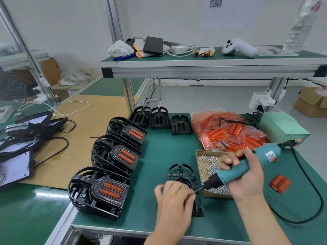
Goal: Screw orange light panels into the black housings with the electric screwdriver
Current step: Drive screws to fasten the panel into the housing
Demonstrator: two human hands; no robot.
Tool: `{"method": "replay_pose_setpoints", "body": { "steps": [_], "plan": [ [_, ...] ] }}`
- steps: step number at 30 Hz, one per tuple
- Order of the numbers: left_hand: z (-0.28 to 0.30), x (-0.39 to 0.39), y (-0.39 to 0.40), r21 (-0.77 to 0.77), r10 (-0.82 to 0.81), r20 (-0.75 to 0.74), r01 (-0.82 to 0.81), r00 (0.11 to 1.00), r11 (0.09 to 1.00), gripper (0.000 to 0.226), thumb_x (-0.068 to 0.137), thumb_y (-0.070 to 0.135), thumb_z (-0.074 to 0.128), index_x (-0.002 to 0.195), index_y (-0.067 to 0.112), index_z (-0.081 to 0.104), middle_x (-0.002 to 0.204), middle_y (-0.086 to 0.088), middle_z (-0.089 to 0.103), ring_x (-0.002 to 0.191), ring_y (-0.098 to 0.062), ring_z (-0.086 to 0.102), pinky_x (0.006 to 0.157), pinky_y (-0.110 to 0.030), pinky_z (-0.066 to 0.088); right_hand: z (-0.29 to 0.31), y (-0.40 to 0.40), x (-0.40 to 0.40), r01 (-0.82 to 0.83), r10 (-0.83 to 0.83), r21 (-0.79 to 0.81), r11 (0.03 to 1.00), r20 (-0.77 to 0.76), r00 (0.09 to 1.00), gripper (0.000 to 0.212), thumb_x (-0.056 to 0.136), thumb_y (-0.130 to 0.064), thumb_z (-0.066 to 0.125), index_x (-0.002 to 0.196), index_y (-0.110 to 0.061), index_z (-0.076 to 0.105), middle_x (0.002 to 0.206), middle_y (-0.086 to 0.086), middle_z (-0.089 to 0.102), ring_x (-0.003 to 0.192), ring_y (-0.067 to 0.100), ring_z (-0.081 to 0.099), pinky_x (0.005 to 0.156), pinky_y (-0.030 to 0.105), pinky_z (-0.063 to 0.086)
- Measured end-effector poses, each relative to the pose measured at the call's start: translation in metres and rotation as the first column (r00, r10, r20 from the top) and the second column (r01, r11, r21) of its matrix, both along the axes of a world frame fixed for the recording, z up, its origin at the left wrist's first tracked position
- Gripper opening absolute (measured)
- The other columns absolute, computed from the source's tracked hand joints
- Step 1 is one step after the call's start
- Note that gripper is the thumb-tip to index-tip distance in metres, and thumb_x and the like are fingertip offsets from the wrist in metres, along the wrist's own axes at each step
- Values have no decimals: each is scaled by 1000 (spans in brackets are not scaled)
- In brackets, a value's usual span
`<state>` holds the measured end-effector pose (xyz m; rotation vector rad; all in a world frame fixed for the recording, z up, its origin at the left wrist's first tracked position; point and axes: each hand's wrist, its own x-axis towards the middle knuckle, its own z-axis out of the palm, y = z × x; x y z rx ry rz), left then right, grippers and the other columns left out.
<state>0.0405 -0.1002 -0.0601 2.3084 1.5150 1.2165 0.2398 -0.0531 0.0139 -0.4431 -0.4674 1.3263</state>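
A black housing [182, 175] lies on the green mat in front of me. My left hand [174, 197] rests on its near part with fingers curled, pinching something small at the screwdriver's tip; an orange panel shows faintly under the fingers. My right hand [245, 175] grips the teal electric screwdriver [247, 164], its bit slanting down-left to my left fingertips. A loose orange panel [280, 183] lies to the right.
A cardboard tray of screws [208, 161] sits behind the hands. A bag of orange panels [228, 131] lies further back, beside a green power box [283, 128]. Finished housings [100, 190] are stacked at left; empty housings [159, 117] stand at the back. The screwdriver's cable [316, 197] loops at right.
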Motion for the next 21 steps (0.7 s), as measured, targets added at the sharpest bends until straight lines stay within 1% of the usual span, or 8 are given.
{"method": "replay_pose_setpoints", "body": {
  "steps": [4,7,9,11,14,16,18,21],
  "plan": [
    [33,31,33,-118,-76,-127,61,989,991,6,94,36,61,92,34,67,90,17,57,94,-8,46,86,-34,24,-9,-5,14,5,-11,-36,999,-166,986,31,74,-39,83,74,-22,57,62,-11,42,62,5,46,55,16,40],
    [51,56,55,-188,-116,-357,50,927,981,9,92,25,61,89,27,70,92,9,61,93,-19,50,80,-38,21,-13,-6,24,-14,6,-27,1000,-253,968,26,81,-41,74,77,-24,55,63,-15,42,63,1,46,56,13,40],
    [57,70,64,-252,-143,-556,-3,819,968,6,86,16,63,81,18,63,86,-2,60,89,-26,52,88,-44,26,-18,-4,29,-31,24,-20,999,-276,961,27,80,-42,76,77,-24,56,63,-16,42,63,-1,46,56,12,40],
    [61,80,69,-311,-184,-675,-49,715,949,17,83,11,67,80,16,52,82,-7,53,87,-29,53,100,-53,28,-26,-3,33,-44,36,-21,999,-289,957,26,82,-43,74,77,-25,57,63,-17,43,63,-2,47,56,11,40],
    [57,89,75,-310,-187,-718,-68,670,948,23,82,16,75,91,16,53,82,-7,48,79,-28,46,106,-55,27,-40,-4,36,-73,51,-49,996,-355,933,25,87,-45,69,78,-24,58,63,-17,44,63,-2,48,55,10,40],
    [53,92,77,-289,-175,-722,-61,669,955,25,82,19,76,97,15,57,88,-8,57,80,-27,49,107,-56,28,-49,-4,39,-79,49,-62,995,-381,923,26,86,-45,71,78,-24,57,64,-18,44,63,-2,48,55,10,41],
    [50,91,77,-298,-187,-719,-53,670,953,26,83,22,77,91,16,52,94,-9,62,92,-30,57,108,-57,28,-54,-4,39,-88,52,-78,993,-375,925,26,88,-45,71,79,-25,56,64,-18,44,63,-2,48,55,10,41],
    [47,87,78,-319,-196,-694,-51,693,946,33,81,25,78,85,18,46,86,-8,54,96,-30,58,107,-58,27,-57,-3,35,-95,45,-114,989,-383,923,32,99,-49,58,78,-25,56,64,-17,43,63,-1,47,55,11,41]
  ]
}}
